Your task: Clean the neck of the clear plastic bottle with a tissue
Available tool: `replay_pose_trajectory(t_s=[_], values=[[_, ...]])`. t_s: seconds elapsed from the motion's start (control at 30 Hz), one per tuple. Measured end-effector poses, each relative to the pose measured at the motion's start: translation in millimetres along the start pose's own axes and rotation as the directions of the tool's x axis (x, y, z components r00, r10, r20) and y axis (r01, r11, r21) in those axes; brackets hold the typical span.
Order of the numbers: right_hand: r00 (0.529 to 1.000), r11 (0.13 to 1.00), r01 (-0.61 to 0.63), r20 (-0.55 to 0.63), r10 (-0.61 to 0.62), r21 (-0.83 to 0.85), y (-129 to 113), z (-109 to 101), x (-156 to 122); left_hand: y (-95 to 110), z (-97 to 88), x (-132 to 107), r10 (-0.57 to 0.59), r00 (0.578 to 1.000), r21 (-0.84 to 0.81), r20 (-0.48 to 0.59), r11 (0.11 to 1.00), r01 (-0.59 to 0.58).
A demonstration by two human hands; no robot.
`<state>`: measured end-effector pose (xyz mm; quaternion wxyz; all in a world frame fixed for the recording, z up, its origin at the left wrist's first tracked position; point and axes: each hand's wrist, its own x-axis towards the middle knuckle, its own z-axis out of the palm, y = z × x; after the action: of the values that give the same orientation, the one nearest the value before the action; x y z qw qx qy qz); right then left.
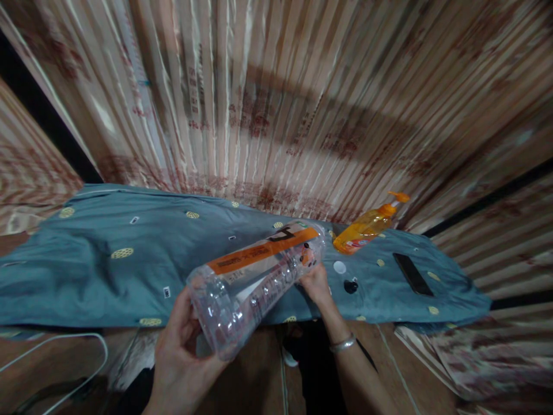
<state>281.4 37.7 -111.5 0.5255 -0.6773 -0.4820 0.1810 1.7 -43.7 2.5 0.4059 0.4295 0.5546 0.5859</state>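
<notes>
Clear plastic orange-labelled bottle, tilted; left hand fingers gripping near-left end, right hand fingers far-right end; spread presumably for balance

Left of the clear bottle, room opens above the cloth; rightward, the pump bottle obstructs

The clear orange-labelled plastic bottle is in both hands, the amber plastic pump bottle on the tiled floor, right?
Not the floor: the head view shows the amber pump bottle on the teal patterned cloth. The left hand and right hand hold the clear orange-labelled plastic bottle.
</notes>
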Motion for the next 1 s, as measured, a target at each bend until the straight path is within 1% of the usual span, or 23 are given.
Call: replay_pose_trajectory(t_s=[0.1,0.27,0.47,0.6,0.67,0.73,0.87,1.0], values=[[1.000,0.999,-0.027,-0.009,0.026,-0.022,-2,0,1,0,-0.1,0,0.001,1.000,-0.003,0.001,1.000,-0.001],[0.999,0.999,-0.033,-0.007,0.032,-0.034,0,1,1,0,0.1,0,0.002,1.000,-0.011,0.018,1.000,-0.002],[0.999,0.999,-0.041,-0.003,0.041,-0.028,6,2,1,-8,-5.3,4,0.005,1.000,0.025,0.022,1.000,-0.006],[0.999,0.999,-0.037,0.010,0.037,0.009,8,1,2,-13,-8.4,7,0.006,0.995,-0.004,0.100,1.000,-0.005],[0.999,0.999,-0.042,0.007,0.042,0.023,8,1,2,-13,-7.7,6,0.000,0.999,0.000,0.048,1.000,0.000],[0.999,0.998,-0.051,0.002,0.051,0.031,8,1,2,-11,-5.8,4,0.005,1.000,0.000,0.021,1.000,-0.005],[0.998,0.997,-0.063,-0.008,0.064,0.046,6,1,2,-7,-3.4,1,0.012,1.000,0.006,0.018,1.000,-0.012],[0.997,0.996,-0.078,-0.026,0.079,0.047,1,2,2,-10,-4.4,1,0.022,0.999,0.006,0.027,1.000,-0.022]])
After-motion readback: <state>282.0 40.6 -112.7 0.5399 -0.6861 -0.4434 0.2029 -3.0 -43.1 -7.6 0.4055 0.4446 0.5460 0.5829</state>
